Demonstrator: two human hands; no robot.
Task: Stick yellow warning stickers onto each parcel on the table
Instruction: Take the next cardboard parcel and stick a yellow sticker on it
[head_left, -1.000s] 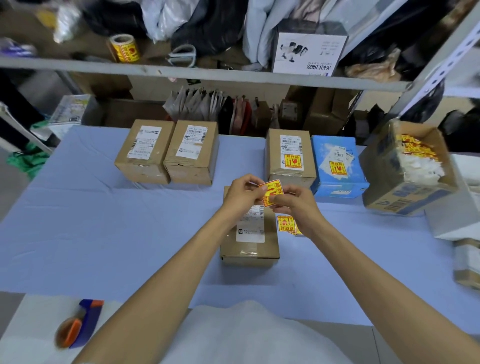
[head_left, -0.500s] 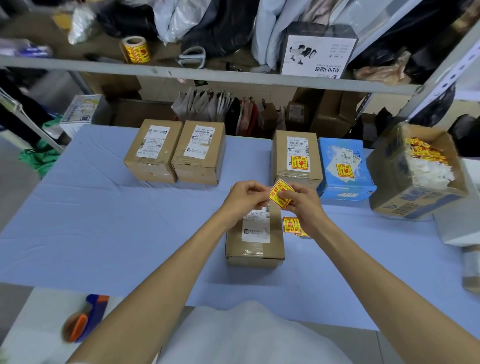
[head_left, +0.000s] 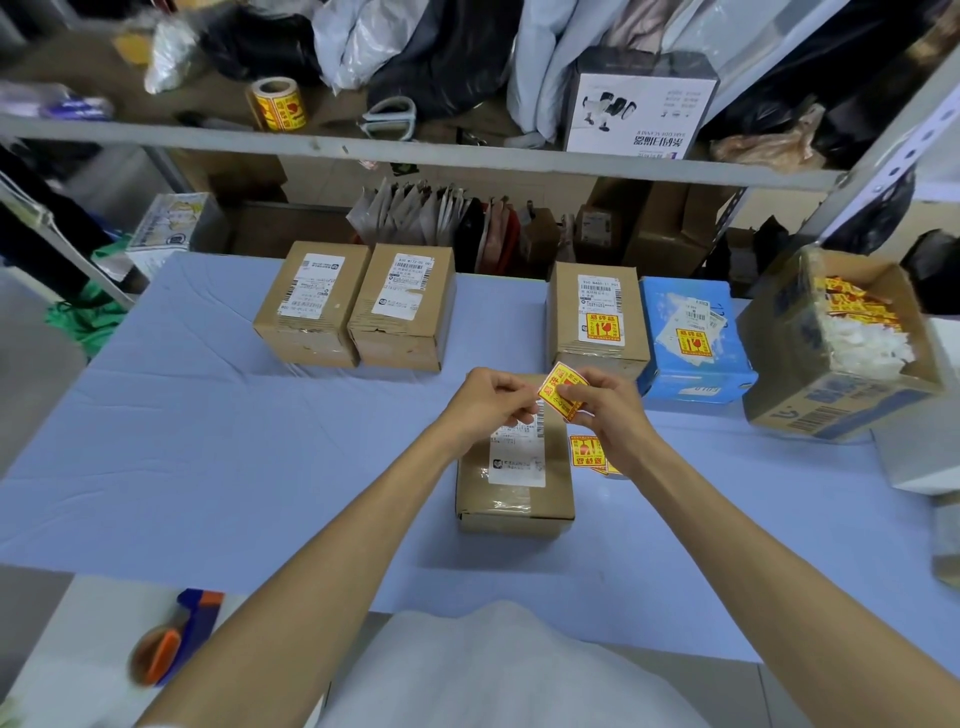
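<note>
My left hand (head_left: 488, 402) and my right hand (head_left: 605, 410) both pinch one yellow warning sticker (head_left: 556, 388) above a brown parcel (head_left: 514, 499) with a white label. Loose yellow stickers (head_left: 586, 452) lie on the cloth just right of that parcel. At the back left stand two brown parcels (head_left: 311, 306) (head_left: 405, 312) showing white labels only. Further right, a brown parcel (head_left: 597, 317) and a blue parcel (head_left: 691, 338) each carry a yellow sticker.
An open carton (head_left: 810, 384) with yellow stickers and white backing scraps stands at the right. A tape dispenser (head_left: 171, 644) lies at the near left. A sticker roll (head_left: 275, 104) and scissors (head_left: 389, 117) sit on the shelf behind. The blue tablecloth (head_left: 208, 457) covers the table.
The sticker has tilted between my fingers and the hands have shifted slightly. The view has tipped a little; the parcels have not moved.
</note>
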